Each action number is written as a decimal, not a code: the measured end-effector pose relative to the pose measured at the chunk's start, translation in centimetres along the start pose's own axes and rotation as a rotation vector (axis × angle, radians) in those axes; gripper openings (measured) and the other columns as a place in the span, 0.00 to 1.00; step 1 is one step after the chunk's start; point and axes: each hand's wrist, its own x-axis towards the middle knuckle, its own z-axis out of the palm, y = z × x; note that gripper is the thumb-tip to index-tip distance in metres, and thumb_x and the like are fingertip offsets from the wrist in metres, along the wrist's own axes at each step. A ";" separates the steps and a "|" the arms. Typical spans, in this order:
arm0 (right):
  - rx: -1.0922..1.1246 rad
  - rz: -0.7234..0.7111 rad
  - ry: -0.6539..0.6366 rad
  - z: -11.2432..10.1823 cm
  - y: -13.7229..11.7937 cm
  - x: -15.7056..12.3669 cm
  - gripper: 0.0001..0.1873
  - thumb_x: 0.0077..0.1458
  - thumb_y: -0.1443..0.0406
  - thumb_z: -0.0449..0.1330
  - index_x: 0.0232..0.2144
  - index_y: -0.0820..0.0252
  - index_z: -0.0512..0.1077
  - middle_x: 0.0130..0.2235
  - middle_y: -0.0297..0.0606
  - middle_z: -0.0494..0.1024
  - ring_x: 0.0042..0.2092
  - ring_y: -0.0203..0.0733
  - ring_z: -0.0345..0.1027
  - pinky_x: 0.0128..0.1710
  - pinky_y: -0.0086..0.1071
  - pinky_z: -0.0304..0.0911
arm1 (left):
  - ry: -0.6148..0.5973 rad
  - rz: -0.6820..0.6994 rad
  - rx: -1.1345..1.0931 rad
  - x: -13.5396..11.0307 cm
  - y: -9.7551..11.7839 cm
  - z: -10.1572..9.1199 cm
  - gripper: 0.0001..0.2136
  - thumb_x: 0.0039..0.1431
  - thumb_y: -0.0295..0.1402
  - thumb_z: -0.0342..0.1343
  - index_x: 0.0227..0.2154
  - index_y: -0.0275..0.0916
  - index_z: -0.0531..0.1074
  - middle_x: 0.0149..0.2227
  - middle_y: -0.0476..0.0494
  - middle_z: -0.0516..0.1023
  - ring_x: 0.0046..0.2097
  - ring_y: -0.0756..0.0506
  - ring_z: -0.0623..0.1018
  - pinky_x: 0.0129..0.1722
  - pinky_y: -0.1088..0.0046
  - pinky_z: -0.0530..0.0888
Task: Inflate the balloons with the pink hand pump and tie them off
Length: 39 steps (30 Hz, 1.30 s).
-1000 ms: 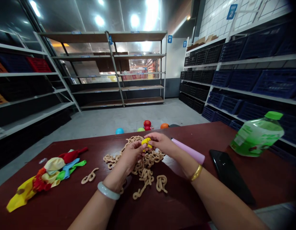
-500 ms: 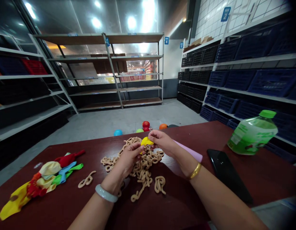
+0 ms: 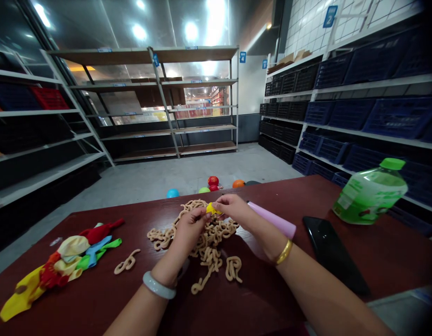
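A small yellow balloon [image 3: 212, 209], limp and bunched up, is pinched between the fingers of both my hands. My left hand [image 3: 191, 226] grips its left side, a white bangle on the wrist. On its right side, the fingers of my right hand [image 3: 232, 206] are closed; that wrist wears a gold bangle. Just below the hands spreads a heap of tan curly strands [image 3: 211, 261], partly hidden by my left hand. One loose tan strand [image 3: 127, 262] lies to the left and another [image 3: 233, 269] nearer me.
Limp coloured balloons [image 3: 72, 252] lie at the table's left. On the right are a lilac tube [image 3: 275, 221], a black phone [image 3: 333, 254] and a green-capped bottle [image 3: 372, 193]. Round balloons, one blue [image 3: 172, 193], rest on the floor beyond the table [image 3: 272, 298]. Shelving [image 3: 195, 149] stands behind.
The yellow balloon has become more bunched between my fingers, and less of it shows. Both hands have shifted slightly; the right has moved a little left.
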 end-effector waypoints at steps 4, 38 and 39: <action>-0.063 -0.094 0.018 -0.5 -0.1 -0.1 0.06 0.50 0.64 0.65 0.26 0.60 0.72 0.25 0.31 0.72 0.28 0.34 0.65 0.30 0.29 0.64 | 0.025 0.110 0.162 0.3 0.0 -0.3 0.07 0.55 0.37 0.59 0.29 0.40 0.80 0.28 0.45 0.76 0.31 0.46 0.71 0.32 0.73 0.65; 0.302 0.001 0.031 -0.2 -1.0 -0.3 0.09 0.60 0.60 0.58 0.30 0.57 0.64 0.32 0.35 0.76 0.32 0.36 0.72 0.32 0.31 0.72 | 0.041 -0.230 -0.219 0.4 0.5 -0.3 0.16 0.42 0.44 0.69 0.27 0.36 0.75 0.23 0.50 0.71 0.20 0.55 0.62 0.18 0.80 0.55; 0.295 0.006 0.027 -0.5 -1.0 -0.2 0.10 0.61 0.60 0.57 0.29 0.57 0.64 0.31 0.35 0.76 0.31 0.36 0.72 0.31 0.30 0.72 | 0.031 -0.194 -0.152 0.5 0.2 -0.3 0.15 0.42 0.43 0.69 0.26 0.36 0.75 0.23 0.49 0.71 0.21 0.54 0.63 0.19 0.79 0.56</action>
